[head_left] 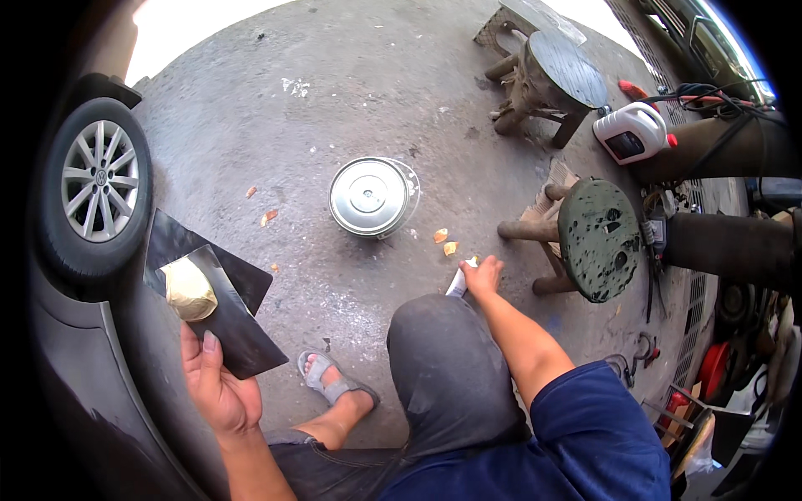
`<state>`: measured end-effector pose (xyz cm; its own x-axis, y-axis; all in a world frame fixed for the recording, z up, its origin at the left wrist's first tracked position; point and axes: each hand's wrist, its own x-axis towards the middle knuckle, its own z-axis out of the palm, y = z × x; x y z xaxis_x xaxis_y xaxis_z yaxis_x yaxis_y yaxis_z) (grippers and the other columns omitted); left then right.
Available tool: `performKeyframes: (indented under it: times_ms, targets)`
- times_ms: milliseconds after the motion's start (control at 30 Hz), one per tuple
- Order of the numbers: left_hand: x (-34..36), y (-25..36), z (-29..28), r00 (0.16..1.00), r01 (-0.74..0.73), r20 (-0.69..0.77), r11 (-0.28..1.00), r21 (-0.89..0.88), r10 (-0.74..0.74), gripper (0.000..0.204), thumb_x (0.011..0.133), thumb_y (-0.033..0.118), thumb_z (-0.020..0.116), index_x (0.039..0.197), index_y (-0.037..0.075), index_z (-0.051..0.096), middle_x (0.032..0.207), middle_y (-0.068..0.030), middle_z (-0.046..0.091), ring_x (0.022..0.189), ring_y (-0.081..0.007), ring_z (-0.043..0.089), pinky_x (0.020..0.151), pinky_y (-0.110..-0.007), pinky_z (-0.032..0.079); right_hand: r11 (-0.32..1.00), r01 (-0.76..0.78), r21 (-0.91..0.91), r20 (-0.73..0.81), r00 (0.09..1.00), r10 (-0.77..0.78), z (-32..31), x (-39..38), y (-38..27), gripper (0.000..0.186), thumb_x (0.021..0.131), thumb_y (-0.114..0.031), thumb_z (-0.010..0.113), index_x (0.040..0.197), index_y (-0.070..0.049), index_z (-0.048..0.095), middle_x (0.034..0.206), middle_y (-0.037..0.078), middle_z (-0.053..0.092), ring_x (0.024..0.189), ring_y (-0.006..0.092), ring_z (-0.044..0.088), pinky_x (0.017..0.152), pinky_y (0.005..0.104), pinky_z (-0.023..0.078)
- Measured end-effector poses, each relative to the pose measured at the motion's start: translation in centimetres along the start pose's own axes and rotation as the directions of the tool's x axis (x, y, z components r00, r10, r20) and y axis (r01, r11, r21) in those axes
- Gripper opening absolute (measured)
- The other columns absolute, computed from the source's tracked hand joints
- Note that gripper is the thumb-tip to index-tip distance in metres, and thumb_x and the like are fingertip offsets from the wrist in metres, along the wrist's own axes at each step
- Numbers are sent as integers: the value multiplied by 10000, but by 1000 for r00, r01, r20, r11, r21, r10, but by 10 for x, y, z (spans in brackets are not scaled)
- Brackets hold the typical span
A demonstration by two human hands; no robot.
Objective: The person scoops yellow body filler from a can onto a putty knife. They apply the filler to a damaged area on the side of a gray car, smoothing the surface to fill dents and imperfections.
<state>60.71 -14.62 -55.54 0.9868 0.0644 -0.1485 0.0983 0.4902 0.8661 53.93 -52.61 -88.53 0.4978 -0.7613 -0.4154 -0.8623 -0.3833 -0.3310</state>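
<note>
My left hand (221, 384) is closed on dark flat sheets (246, 334) at the lower left, gripping their lower edge with the thumb in front. A rounded beige patch (190, 288) sits on the front sheet. Beyond my bent right knee, my right hand (483, 275) reaches low and has its fingers round a small white tube (458, 282), partly hidden by the knee. A lidded silver metal pail (368, 196) with a wire handle stands on the floor ahead of me. My sandaled left foot (330, 376) rests between the sheets and the knee.
A car wheel (98, 184) and dark panel (75, 359) border the left. At right are a speckled round stool (597, 238), another stool (560, 71), a white jug (626, 129), thick dark posts (718, 246), hoses and cluttered tools. Orange scraps (440, 235) dot the concrete floor (292, 125).
</note>
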Motion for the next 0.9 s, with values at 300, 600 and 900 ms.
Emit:
performKeyframes:
  times_ms: [300, 600, 900]
  targets:
    - [0, -4, 0, 1000, 30, 2, 1000, 4, -30, 399, 951, -2, 446, 1349, -29, 428, 1305, -154, 541, 1190, -232, 540, 1048, -382, 413, 998, 52, -18, 45, 998, -51, 6, -16, 27, 680, 692, -421, 797, 1118, 16, 498, 1164, 218, 524, 1124, 371, 520, 940, 442, 438]
    - [0, -8, 1, 998, 53, 19, 997, 50, -54, 400, 950, 12, 460, 1346, -37, 430, 1292, -155, 547, 1183, -230, 545, 1043, -375, 411, 980, 102, -169, 147, 986, -78, 7, -4, -1, 612, 704, -343, 769, 1115, 18, 495, 1180, 233, 535, 1109, 363, 551, 914, 421, 477]
    - [3, -4, 8, 998, 56, -4, 996, 75, -56, 375, 942, 6, 484, 1313, -46, 463, 1274, -145, 561, 1152, -209, 557, 1021, -357, 420, 283, -312, 907, 397, 856, -331, -73, 1, -49, 407, 809, -148, 634, 1152, -1, 470, 1035, 169, 612, 917, 274, 631, 801, 398, 527]
